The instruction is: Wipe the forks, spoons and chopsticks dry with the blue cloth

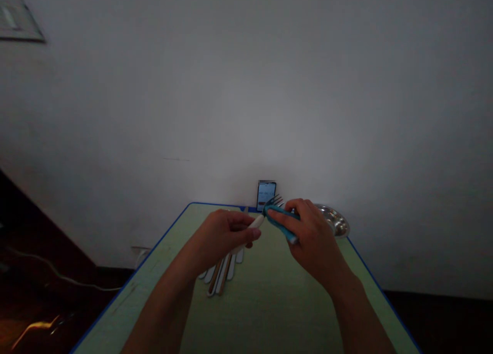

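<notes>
My left hand (227, 233) is closed around the white handle of a fork (257, 221), whose metal tines point up and to the right. Pinched in my right hand (310, 236) is a folded blue cloth (283, 225), which touches the fork at its neck, just below the tines. Below my left hand, several pieces of cutlery (221, 277) with white and brown handles lie on the table; their far ends are mostly hidden by that hand. Behind my right hand, a shiny metal bowl or plate (339, 221) is partly covered.
The pale green table (269, 313) has a blue edge and stands against a grey-white wall (269, 87). A phone (266, 194) with a lit screen leans upright on the wall at the table's far edge. A white cable (77, 283) runs along the dark floor at left.
</notes>
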The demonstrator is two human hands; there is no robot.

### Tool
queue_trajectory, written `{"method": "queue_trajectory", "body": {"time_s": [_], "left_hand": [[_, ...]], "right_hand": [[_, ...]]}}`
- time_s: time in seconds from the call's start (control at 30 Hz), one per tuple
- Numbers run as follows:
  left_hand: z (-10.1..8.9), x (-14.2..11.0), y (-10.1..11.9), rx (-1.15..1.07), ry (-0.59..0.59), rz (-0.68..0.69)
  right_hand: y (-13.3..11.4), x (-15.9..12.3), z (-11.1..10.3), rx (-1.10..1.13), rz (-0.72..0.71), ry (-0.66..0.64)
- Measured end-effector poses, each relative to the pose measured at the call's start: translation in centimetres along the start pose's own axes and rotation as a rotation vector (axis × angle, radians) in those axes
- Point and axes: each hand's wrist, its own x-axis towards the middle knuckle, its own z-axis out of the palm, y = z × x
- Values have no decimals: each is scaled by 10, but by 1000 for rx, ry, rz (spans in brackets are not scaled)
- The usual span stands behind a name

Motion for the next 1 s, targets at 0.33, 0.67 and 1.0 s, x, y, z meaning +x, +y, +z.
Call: {"method": "queue_trajectory", "body": {"time_s": [0.33, 0.67, 1.0], "left_hand": [[-1, -2, -2, 47, 0, 6], [-1, -6, 4, 65, 9, -11], [-3, -6, 2, 87, -6, -4]], "right_hand": [[-1, 1, 0, -21, 40, 7], [-1, -1, 0, -29, 61, 35], [0, -2, 0, -42, 80, 55]]}}
